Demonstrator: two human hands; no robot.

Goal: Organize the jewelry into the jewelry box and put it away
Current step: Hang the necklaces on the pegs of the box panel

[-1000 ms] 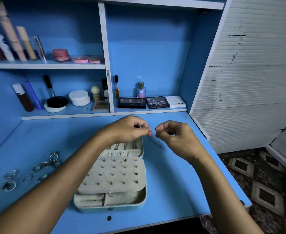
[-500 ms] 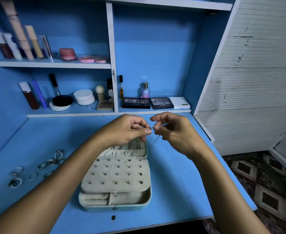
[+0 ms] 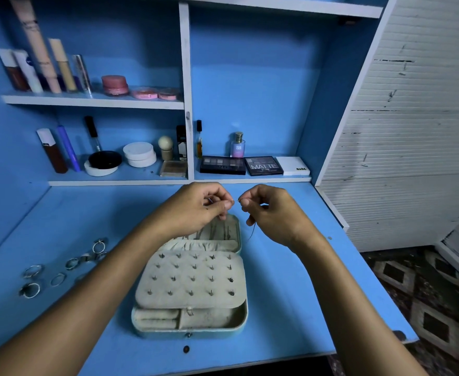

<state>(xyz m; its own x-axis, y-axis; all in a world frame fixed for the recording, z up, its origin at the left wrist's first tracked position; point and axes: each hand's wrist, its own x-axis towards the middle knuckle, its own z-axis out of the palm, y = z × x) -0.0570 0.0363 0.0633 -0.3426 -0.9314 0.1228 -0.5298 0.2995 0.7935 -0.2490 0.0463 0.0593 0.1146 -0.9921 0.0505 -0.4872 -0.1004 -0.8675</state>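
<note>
An open cream jewelry box [image 3: 243,320] lies on the blue desk, its studded earring panel [image 3: 193,280] folded over the lower tray. Above its far end, my left hand [image 3: 198,206] and my right hand [image 3: 270,210] each pinch one end of a thin chain [image 3: 252,233]; a short length dangles below my right fingers. More chains hang in the box's far half [image 3: 220,232]. Several silver rings [image 3: 60,267] lie loose on the desk to the left, partly hidden by my left forearm.
Shelves behind the desk hold cosmetics: tubes [image 3: 41,69], pink jars [image 3: 114,85], white compacts [image 3: 138,154], eyeshadow palettes [image 3: 222,165], a perfume bottle [image 3: 237,146]. A white slatted panel [image 3: 412,118] stands at right. The desk's front edge [image 3: 277,359] is near; patterned floor [image 3: 426,308] lies beyond.
My two hands have drawn slightly apart while still pinching the chain. The camera has shifted a little, and the box and rings stay put.
</note>
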